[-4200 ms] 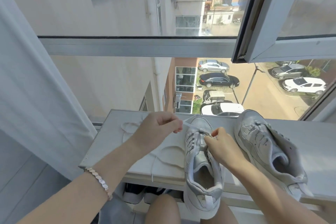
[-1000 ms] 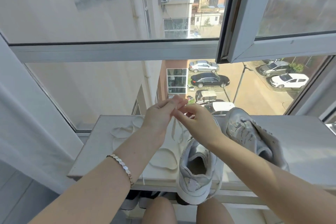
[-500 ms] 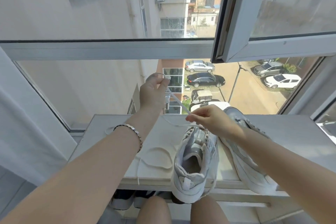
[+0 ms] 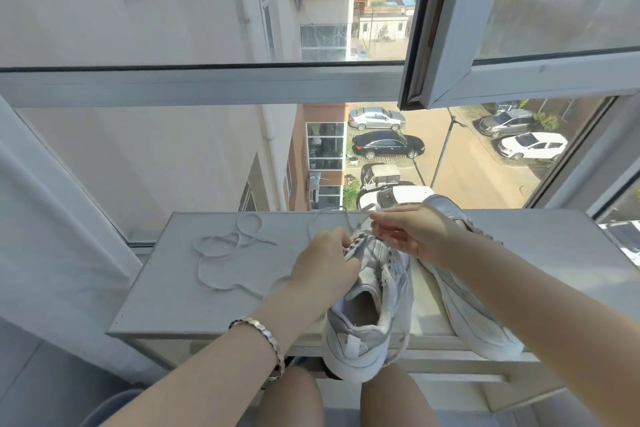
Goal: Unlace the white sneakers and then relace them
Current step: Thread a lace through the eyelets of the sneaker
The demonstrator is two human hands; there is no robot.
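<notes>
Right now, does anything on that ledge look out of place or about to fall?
Yes. The middle sneaker hangs heel-first off the ledge; the left hand holds it by the eyelets, and the right hand pinches its lace. The second sneaker lies on its side, near end also past the edge. A loose lace sprawls at left.

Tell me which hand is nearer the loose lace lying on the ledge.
Left. The left hand sits just right of the loose lace, at the sneaker's eyelets; the right hand is farther right, pinching another lace.
</notes>
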